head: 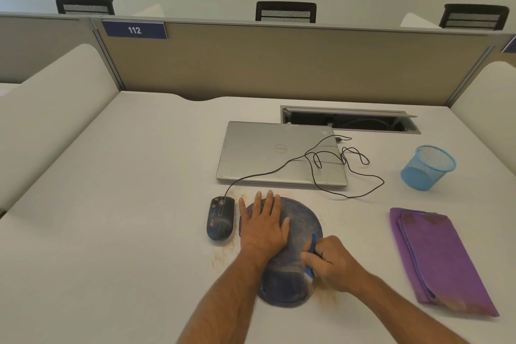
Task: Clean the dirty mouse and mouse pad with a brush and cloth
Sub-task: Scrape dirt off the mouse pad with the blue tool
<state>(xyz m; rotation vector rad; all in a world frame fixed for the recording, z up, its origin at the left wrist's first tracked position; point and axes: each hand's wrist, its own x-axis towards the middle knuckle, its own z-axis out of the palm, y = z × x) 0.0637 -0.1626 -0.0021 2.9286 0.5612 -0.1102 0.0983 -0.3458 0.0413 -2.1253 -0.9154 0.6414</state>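
The white desk (134, 204) carries everything here, with a closed silver laptop (279, 156) lying toward the back and the mouse's black cable (349, 173) looped over its lid. To the right, well apart from the hands, lies the folded purple cloth (441, 257), already stained brown at its ends. A blue mesh cup (428, 167) stands beyond it.

Near the front edge sits the round blue mouse pad (303, 220), dusty, with rust-coloured grit scattered on the desk around its rim. The left hand (264, 225) lies flat on the pad's left half, fingers straight and spread, pressing it down. That seems wise: the pad looks thin, soft and light, apt to slide or curl under a stroke (its raised wrist rest looks squashy too), so holding it by flat pressure suits it better than pinching an edge.

The dirty mouse (220, 218) rests just beside the pad on the left, touched by neither hand; it looks hard and light, best held by its sides.

The right hand (332, 260) grips the small blue brush (311, 255) by its handle, fingers curled round it, bristles down on the pad's right edge.
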